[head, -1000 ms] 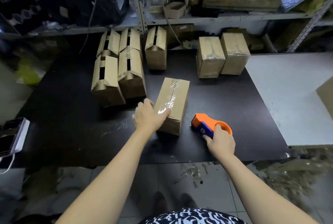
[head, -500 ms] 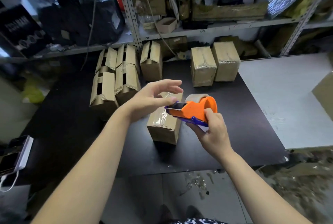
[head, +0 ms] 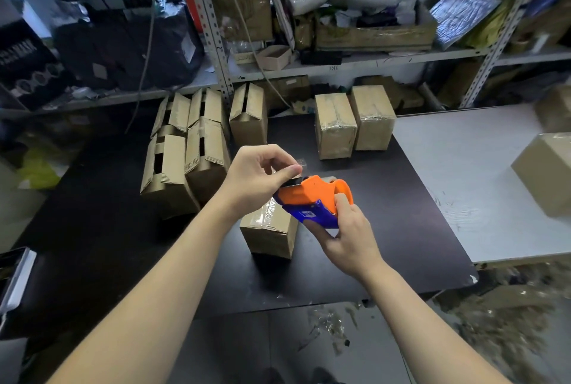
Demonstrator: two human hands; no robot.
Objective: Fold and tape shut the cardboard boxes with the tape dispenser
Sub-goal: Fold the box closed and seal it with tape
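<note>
Your right hand (head: pixel 346 235) grips the orange and blue tape dispenser (head: pixel 312 198) from below and behind. Its fingers curl round the blue handle and one digit presses on the orange body, so the tool hangs in the air above the black table (head: pixel 386 213). Your left hand (head: pixel 256 179) is at the dispenser's front, where thumb and forefinger pinch the tape end (head: pixel 299 163), a short clear strip that shows just past your fingertips; the other fingers are loosely curled. Directly under both hands a closed cardboard box (head: pixel 272 229) sits on the table with a shiny band of tape along its top. The dispenser hides part of that top, and neither hand touches the box. Farther back on the left, a cluster of untaped boxes (head: pixel 185 152) stands packed together with flaps raised, and one more open-flapped box (head: pixel 248 114) stands just to their right. At the far right of the black table, two taped boxes (head: pixel 335 125) stand side by side, touching. A white table (head: pixel 463 167) adjoins on your right and carries another box (head: pixel 547 176) at the frame's edge. Cluttered metal shelving (head: pixel 340 63) runs behind, and tape scraps (head: pixel 327 325) litter the floor near your feet.
</note>
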